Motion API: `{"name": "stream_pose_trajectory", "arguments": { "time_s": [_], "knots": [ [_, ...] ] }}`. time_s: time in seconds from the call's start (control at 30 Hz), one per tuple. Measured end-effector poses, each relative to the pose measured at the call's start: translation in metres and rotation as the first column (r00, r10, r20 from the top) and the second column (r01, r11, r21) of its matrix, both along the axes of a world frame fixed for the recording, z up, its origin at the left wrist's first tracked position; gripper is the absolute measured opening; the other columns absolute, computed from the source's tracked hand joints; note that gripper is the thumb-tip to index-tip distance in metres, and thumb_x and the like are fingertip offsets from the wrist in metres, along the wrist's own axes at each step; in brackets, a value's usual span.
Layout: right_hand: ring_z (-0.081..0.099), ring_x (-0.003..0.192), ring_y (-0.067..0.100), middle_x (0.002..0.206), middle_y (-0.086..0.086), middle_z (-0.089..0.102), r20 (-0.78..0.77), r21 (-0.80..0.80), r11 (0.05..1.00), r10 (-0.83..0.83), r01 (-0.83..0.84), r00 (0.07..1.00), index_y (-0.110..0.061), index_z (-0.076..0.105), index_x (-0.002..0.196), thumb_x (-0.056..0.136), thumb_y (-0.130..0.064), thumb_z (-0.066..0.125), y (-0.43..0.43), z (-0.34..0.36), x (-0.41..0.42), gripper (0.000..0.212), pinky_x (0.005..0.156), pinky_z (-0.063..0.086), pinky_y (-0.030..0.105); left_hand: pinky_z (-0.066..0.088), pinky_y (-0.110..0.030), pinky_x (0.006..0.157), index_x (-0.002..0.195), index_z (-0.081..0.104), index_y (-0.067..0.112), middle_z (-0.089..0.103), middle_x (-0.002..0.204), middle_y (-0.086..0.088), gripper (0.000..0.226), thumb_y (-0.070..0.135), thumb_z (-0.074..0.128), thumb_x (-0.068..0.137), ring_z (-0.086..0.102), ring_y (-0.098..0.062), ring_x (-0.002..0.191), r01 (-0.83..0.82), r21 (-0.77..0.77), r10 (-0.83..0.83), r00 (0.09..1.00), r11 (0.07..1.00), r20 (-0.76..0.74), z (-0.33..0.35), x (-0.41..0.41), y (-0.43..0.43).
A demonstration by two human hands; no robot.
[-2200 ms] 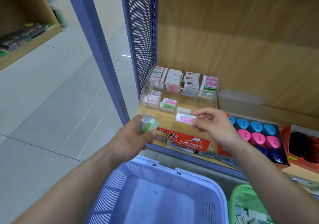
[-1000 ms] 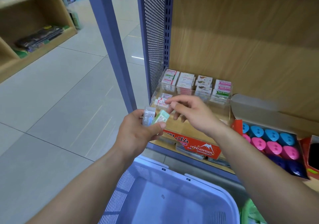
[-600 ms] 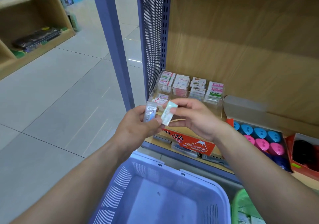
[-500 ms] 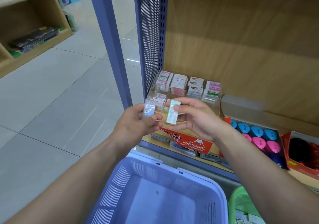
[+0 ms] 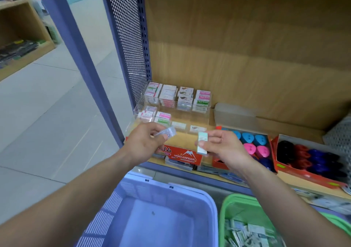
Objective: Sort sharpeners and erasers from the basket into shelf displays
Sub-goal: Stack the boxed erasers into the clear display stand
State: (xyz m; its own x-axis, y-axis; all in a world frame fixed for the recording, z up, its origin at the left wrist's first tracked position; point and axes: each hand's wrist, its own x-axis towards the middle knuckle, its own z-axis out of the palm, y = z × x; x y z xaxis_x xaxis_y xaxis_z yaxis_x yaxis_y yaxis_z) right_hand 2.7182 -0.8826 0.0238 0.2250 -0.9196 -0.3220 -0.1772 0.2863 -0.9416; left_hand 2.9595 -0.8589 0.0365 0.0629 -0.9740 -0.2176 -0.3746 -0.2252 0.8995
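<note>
Hands raised side by side before a wooden shelf, each pinching one small packet. Left hand (image 5: 141,144) grips a clear-wrapped item (image 5: 167,132) between thumb and fingertips; blur makes it hard to say whether it is an eraser or a sharpener. Right hand (image 5: 221,146), a short gap to its right, pinches a pale green-and-white eraser (image 5: 201,143) upright between thumb and forefinger. Just beyond both hands stands a clear tiered display (image 5: 176,104) stacked with boxed erasers, and directly under them a red box (image 5: 183,154) printed HARD ERASER. Right of the right hand, an orange tray (image 5: 216,161) holds blue and pink sharpeners (image 5: 250,142). Below the forearms sit a lavender basket (image 5: 152,214), seemingly bare inside, and a green basket (image 5: 235,205) heaped with wrapped packets.
</note>
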Motion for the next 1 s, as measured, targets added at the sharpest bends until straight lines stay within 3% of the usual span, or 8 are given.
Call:
{"name": "stream_pose_trajectory", "arguments": {
  "time_s": [0.07,0.17,0.23,0.37,0.57,0.8,0.93,1.0],
  "knots": [
    [0.075,0.084,0.015,0.093,0.003,0.079,-0.040,0.004,1.000,0.002,-0.002,0.999,-0.009,0.069,0.111,0.084,-0.005,0.078,0.003,-0.006,-0.018,0.028,0.066,0.056,0.021,0.062,-0.046,0.076,0.097,0.069,0.019,0.070,0.100,-0.010,0.007,0.012,0.067,0.095,0.072,-0.035,0.082,0.045,0.028,-0.047,0.998,0.999,0.053,-0.007,-0.004,-0.007],
    [0.074,0.084,0.015,0.101,0.003,0.075,-0.034,0.012,1.000,0.002,-0.002,0.999,-0.018,0.071,0.113,0.092,-0.003,0.069,0.000,-0.015,-0.034,0.026,0.070,0.059,0.028,0.059,-0.026,0.064,0.101,0.065,0.015,0.067,0.102,-0.008,0.014,0.003,0.064,0.095,0.073,-0.027,0.078,0.082,0.065,-0.088,0.991,0.995,0.101,-0.017,-0.007,-0.021],
    [0.072,0.080,0.014,0.103,0.002,0.070,-0.008,0.009,1.000,-0.015,0.016,1.000,-0.022,0.071,0.115,0.097,-0.006,0.064,-0.007,-0.017,-0.036,0.026,0.068,0.060,0.034,0.056,-0.021,0.061,0.103,0.064,0.012,0.066,0.100,-0.012,0.016,-0.001,0.064,0.094,0.074,-0.029,0.081,0.101,0.069,-0.108,0.988,0.993,0.109,-0.021,-0.009,-0.032],
    [0.070,0.076,0.018,0.106,0.007,0.071,-0.004,-0.058,0.995,-0.082,0.082,0.997,-0.017,0.066,0.124,0.094,-0.010,0.069,-0.034,-0.021,-0.029,0.031,0.063,0.059,0.031,0.060,-0.032,0.069,0.097,0.063,0.018,0.071,0.091,-0.010,0.018,0.001,0.067,0.092,0.075,-0.025,0.079,0.121,0.033,-0.125,0.977,0.992,0.172,-0.031,-0.004,-0.052],
    [0.076,0.084,0.020,0.107,0.009,0.070,-0.038,-0.101,0.992,-0.082,0.078,0.996,-0.011,0.071,0.108,0.093,0.002,0.066,-0.087,-0.032,0.008,0.021,0.078,0.061,0.026,0.062,-0.043,0.075,0.104,0.065,0.019,0.071,0.096,-0.006,0.016,0.009,0.070,0.092,0.074,-0.018,0.073,-0.010,-0.022,0.013,0.989,1.000,0.151,-0.056,0.020,-0.069],
    [0.074,0.068,0.019,0.085,0.007,0.073,-0.373,-0.209,0.975,-0.002,-0.082,0.928,-0.017,0.069,0.093,0.085,-0.010,0.079,-0.139,-0.050,0.047,0.014,0.072,0.063,0.041,0.062,-0.039,0.076,0.112,0.068,0.015,0.073,0.096,-0.004,0.019,0.012,0.069,0.094,0.074,-0.016,0.075,-0.073,-0.031,0.076,0.992,0.997,0.097,-0.073,0.046,-0.077],
    [0.065,0.054,0.005,0.072,-0.001,0.070,-0.500,-0.250,0.957,0.001,-0.146,0.866,-0.021,0.070,0.087,0.085,-0.018,0.078,-0.155,-0.059,0.056,0.009,0.056,0.053,0.025,0.062,-0.042,0.079,0.113,0.068,0.014,0.073,0.094,-0.004,0.019,0.010,0.068,0.094,0.074,-0.017,0.075,-0.101,-0.019,0.102,0.993,0.995,0.065,-0.081,0.056,-0.079],
    [0.065,0.061,0.004,0.077,-0.003,0.070,-0.568,-0.264,0.944,0.013,-0.197,0.823,-0.022,0.070,0.086,0.086,-0.023,0.078,-0.159,-0.061,0.059,0.007,0.051,0.047,0.018,0.062,-0.043,0.079,0.112,0.068,0.013,0.074,0.094,-0.003,0.019,0.011,0.069,0.094,0.074,-0.016,0.074,-0.106,-0.007,0.106,0.992,0.994,0.067,-0.084,0.059,-0.079]
  ]
}}
